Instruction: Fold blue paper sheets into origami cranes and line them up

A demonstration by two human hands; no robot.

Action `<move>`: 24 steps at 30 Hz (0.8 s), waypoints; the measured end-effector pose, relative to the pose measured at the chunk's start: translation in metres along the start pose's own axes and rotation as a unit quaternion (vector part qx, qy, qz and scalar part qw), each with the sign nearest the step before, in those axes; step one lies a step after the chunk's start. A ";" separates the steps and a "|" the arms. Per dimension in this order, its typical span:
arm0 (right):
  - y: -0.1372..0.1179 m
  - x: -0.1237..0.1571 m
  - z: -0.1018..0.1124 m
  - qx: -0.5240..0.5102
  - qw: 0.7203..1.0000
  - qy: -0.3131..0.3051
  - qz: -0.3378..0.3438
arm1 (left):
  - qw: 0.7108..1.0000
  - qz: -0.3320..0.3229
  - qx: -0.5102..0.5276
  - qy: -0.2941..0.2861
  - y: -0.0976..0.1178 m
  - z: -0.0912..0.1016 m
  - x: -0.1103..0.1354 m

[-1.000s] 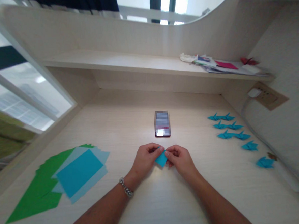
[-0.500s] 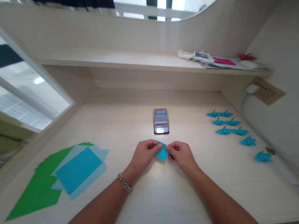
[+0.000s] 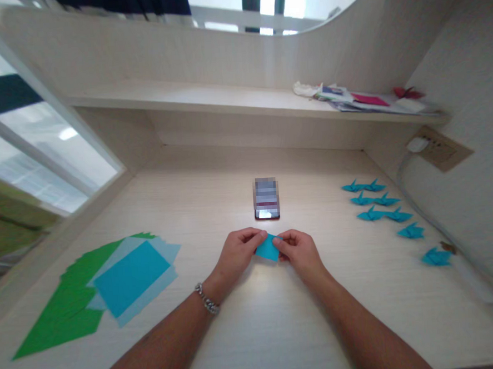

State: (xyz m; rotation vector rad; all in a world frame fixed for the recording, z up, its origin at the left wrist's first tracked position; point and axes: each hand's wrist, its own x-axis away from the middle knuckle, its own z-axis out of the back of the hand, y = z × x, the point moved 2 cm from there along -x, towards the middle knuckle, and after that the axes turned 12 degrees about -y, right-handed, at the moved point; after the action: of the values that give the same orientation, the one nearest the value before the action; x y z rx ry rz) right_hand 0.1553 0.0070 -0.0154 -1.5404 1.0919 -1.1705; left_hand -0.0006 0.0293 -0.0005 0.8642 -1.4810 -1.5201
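Observation:
A small folded piece of blue paper (image 3: 267, 248) is held between both my hands just above the pale wooden desk (image 3: 254, 317). My left hand (image 3: 238, 253) pinches its left edge with thumb and fingers closed. My right hand (image 3: 298, 252) pinches its right edge the same way. A metal bracelet (image 3: 207, 300) sits on my left wrist. A phone (image 3: 266, 199) lies flat on the desk just beyond my hands.
Loose sheets of blue paper (image 3: 131, 277) lie over green paper (image 3: 58, 318) at the left. Several blue folded paper cranes (image 3: 377, 201) stand in rows at the right. A shelf (image 3: 225, 102) behind carries papers (image 3: 367, 102). A wall socket (image 3: 439, 150) with a cable is at the right.
The blue paper has turned from a downward-pointing corner to a flatter shape between my fingers. My hands have shifted slightly away from me, toward the phone.

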 end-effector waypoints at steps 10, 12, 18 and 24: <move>-0.001 0.001 0.003 0.024 1.000 0.000 0.010 | 0.992 0.024 0.124 0.015 -0.006 0.006 -0.004; -0.001 0.001 0.004 0.026 1.000 -0.002 0.013 | 0.992 0.030 0.121 -0.018 -0.006 0.004 -0.003; 0.000 0.001 0.002 0.005 1.000 -0.012 0.013 | 0.995 0.027 0.088 -0.044 -0.004 0.002 -0.002; 0.000 0.001 0.002 0.010 1.000 -0.020 0.011 | 0.996 0.027 0.058 -0.055 -0.004 0.004 -0.002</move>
State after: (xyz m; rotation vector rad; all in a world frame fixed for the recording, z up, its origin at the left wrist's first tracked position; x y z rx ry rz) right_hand 0.1569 0.0064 -0.0158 -1.5265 1.0639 -1.1276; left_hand -0.0040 0.0327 -0.0044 0.8102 -1.6729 -1.4739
